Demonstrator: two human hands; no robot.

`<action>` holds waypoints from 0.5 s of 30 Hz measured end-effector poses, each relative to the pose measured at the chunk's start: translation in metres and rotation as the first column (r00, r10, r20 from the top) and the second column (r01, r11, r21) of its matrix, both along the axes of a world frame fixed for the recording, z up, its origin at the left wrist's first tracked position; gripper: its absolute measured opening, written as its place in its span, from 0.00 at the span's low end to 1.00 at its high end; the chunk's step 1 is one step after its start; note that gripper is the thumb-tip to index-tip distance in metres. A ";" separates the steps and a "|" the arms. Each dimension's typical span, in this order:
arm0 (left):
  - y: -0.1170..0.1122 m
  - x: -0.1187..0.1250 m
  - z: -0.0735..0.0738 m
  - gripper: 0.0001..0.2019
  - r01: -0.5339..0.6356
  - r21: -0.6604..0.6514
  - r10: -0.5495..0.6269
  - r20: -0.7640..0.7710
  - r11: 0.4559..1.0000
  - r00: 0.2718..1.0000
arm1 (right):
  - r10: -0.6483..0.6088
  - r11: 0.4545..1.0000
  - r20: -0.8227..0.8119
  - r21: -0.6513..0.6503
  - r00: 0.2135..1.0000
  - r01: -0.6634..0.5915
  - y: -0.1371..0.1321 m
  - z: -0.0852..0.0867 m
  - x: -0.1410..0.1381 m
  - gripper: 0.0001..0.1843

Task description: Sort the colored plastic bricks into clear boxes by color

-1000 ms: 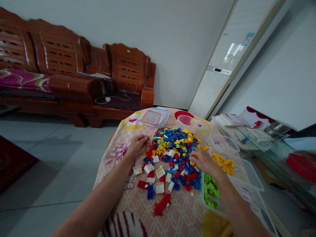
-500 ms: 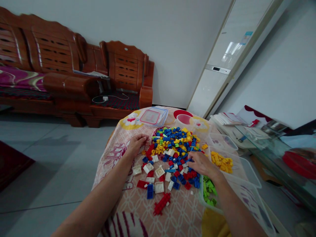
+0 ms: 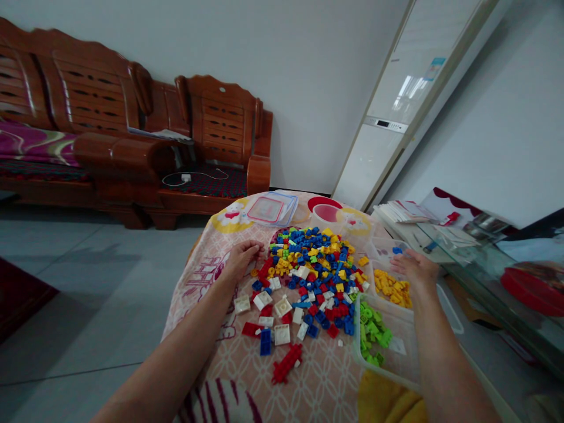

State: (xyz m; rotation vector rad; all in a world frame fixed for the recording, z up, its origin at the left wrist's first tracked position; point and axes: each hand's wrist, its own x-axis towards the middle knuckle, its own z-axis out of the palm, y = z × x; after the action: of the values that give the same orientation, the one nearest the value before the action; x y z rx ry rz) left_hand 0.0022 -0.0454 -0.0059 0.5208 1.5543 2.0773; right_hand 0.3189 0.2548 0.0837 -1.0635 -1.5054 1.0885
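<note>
My right hand [image 3: 414, 269] is over the back clear plastic box [image 3: 382, 245], its fingers stretched out and apart. Just beyond its fingertips is a small blue brick [image 3: 397, 250]; I cannot tell whether it touches them. My left hand [image 3: 245, 257] rests on the cloth at the left edge of a large heap of mixed toy bricks [image 3: 315, 252]. Its fingers are loosely bent and nothing shows in them. Yellow bricks [image 3: 391, 288] fill part of the middle box, and green bricks [image 3: 373, 332] lie in the front box [image 3: 396, 376], beside my right forearm.
White bricks [image 3: 282, 334] and a red joined piece [image 3: 287, 363] lie on the patterned tablecloth [image 3: 326, 388]. Box lids [image 3: 267, 208] and a round tub [image 3: 326, 212] stand at the back. A glass-topped table [image 3: 484, 264] is on the right.
My right hand has moved from the heap rightward to the back box and its fingers have opened. A blue brick now shows there. My left hand has stayed in place.
</note>
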 end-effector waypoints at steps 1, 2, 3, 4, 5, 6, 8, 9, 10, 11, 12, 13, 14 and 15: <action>0.000 0.000 0.000 0.16 0.001 0.003 -0.001 0.000 1.000 1.000 | 0.019 1.000 0.015 -0.011 1.000 -0.019 -0.001 0.001 0.001 0.21; 0.000 0.000 -0.001 0.16 0.002 0.004 -0.002 -0.002 1.000 1.000 | 0.049 0.999 0.053 -0.027 0.997 -0.048 -0.004 0.003 0.001 0.19; 0.000 0.000 -0.001 0.16 0.002 0.004 -0.002 -0.005 1.000 1.000 | 0.096 0.995 0.106 -0.041 0.990 -0.092 -0.009 0.005 0.000 0.17; 0.000 0.000 -0.001 0.16 0.002 0.002 -0.002 -0.009 1.000 1.000 | 0.169 0.985 0.170 -0.052 0.971 -0.162 -0.015 0.007 -0.002 0.16; 0.000 0.000 -0.001 0.16 0.003 0.001 -0.003 -0.013 1.000 1.000 | 0.245 0.969 0.232 -0.061 0.941 -0.238 -0.023 0.008 -0.005 0.15; 0.000 0.000 -0.001 0.16 0.003 -0.001 -0.003 -0.016 1.000 1.000 | 0.325 0.945 0.292 -0.074 0.900 -0.318 -0.031 0.009 -0.009 0.15; 0.000 0.000 -0.001 0.16 0.002 -0.002 -0.002 -0.020 1.000 1.000 | 0.472 0.876 0.408 -0.114 0.782 -0.469 -0.048 0.008 -0.019 0.13; 0.000 0.000 -0.001 0.16 -0.001 -0.002 0.001 -0.022 1.000 1.000 | 0.531 0.833 0.467 -0.134 0.707 -0.537 -0.057 0.007 -0.024 0.13; 0.000 0.000 -0.001 0.16 -0.003 -0.002 0.003 -0.023 1.000 1.000 | 0.570 0.789 0.529 -0.140 0.629 -0.598 -0.065 0.005 -0.029 0.12; 0.000 0.000 -0.001 0.16 -0.006 0.001 0.006 -0.023 1.000 1.000 | 0.586 0.745 0.595 -0.130 0.549 -0.655 -0.073 0.003 -0.033 0.11; 0.000 0.000 -0.001 0.16 -0.008 0.004 0.008 -0.022 1.000 1.000 | 0.578 0.700 0.662 -0.103 0.477 -0.706 -0.081 0.002 -0.037 0.11; 0.000 -0.001 -0.001 0.16 -0.006 0.006 0.006 -0.019 1.000 1.000 | 0.550 0.656 0.724 -0.066 0.416 -0.752 -0.088 0.000 -0.041 0.10; 0.000 -0.001 -0.002 0.16 -0.004 0.007 0.004 -0.016 1.000 1.000 | 0.506 0.617 0.781 -0.032 0.366 -0.786 -0.094 -0.002 -0.044 0.10; 0.000 -0.001 -0.002 0.15 -0.001 0.008 0.001 -0.013 1.000 1.000 | 0.449 0.593 0.831 -0.002 0.329 -0.805 -0.100 -0.004 -0.047 0.09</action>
State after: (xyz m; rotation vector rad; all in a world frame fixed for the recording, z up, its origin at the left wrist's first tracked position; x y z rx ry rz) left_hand 0.0010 -0.0452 -0.0081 0.5380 1.5548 2.0851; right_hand 0.2722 0.1548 0.0800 -0.5637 -2.9407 0.7032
